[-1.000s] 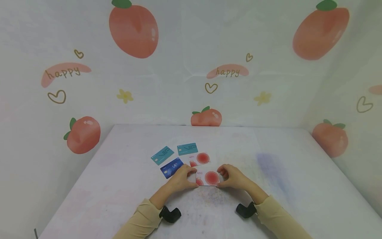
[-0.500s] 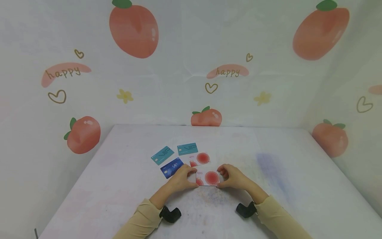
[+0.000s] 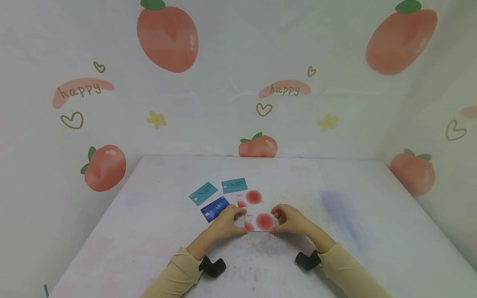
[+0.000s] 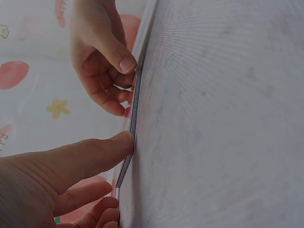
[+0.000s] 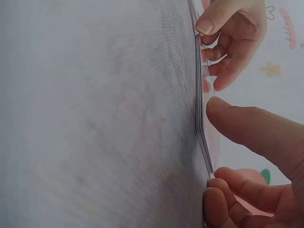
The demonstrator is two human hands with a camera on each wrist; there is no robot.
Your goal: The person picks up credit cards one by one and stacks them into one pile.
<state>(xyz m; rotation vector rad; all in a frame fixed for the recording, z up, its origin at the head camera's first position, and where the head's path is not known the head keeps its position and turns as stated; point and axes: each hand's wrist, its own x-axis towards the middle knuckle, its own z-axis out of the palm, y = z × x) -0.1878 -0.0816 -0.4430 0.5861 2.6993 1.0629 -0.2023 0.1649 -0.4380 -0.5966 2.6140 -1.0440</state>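
A neat stack of cards (image 3: 258,222), its top one white with red circles, lies flat in front of the person. At its left end, the left hand (image 3: 227,223) pinches the stack between thumb and fingers. The right hand (image 3: 294,221) does the same at the right end. From the side, in the left wrist view, several thin layers show along the edge of the stack (image 4: 135,107), with the left thumb (image 4: 102,154) on its near corner. In the right wrist view, the right thumb (image 5: 247,121) lies along the top of the stack (image 5: 199,104).
Just behind the stack lies another white and red card (image 3: 250,198). A blue VIP card (image 3: 214,209) sits beside the left hand, partly covered by it. Two teal VIP cards (image 3: 203,193) lie farther back. A printed curtain (image 3: 223,103) hangs behind the white table (image 3: 372,231).
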